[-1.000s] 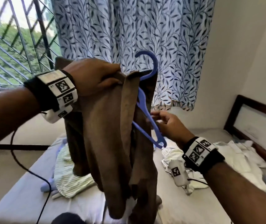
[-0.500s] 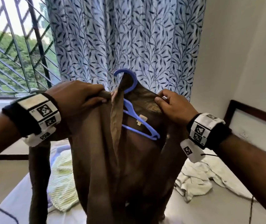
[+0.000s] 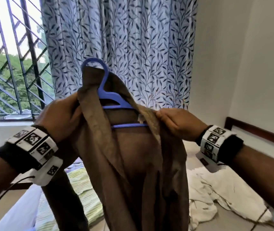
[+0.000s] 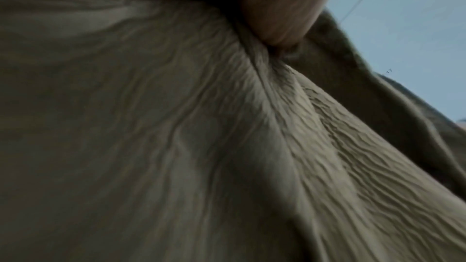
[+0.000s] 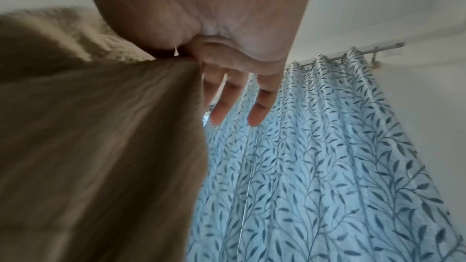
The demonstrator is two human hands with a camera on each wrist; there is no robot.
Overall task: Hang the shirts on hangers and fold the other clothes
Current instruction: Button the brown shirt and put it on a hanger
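You hold the brown shirt (image 3: pixel 133 164) up on the blue hanger (image 3: pixel 107 97), now level where it was tilted half a second ago.

Your left hand (image 3: pixel 61 117) clenches the shirt's 9 o'clock shoulder; your right hand (image 3: pixel 177 124) pinches the 3 o'clock collar edge, having slid outward. The leaf-print curtain (image 3: pixel 133 47) hangs at 12 o'clock; white clothes (image 3: pixel 216 194) lie at 4 o'clock, a striped garment (image 3: pixel 83 189) at 7 o'clock.

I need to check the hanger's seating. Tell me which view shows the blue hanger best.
The head view: the blue hanger shows its hook and bars inside the brown shirt. Both wrist views show only shirt fabric, no hanger.
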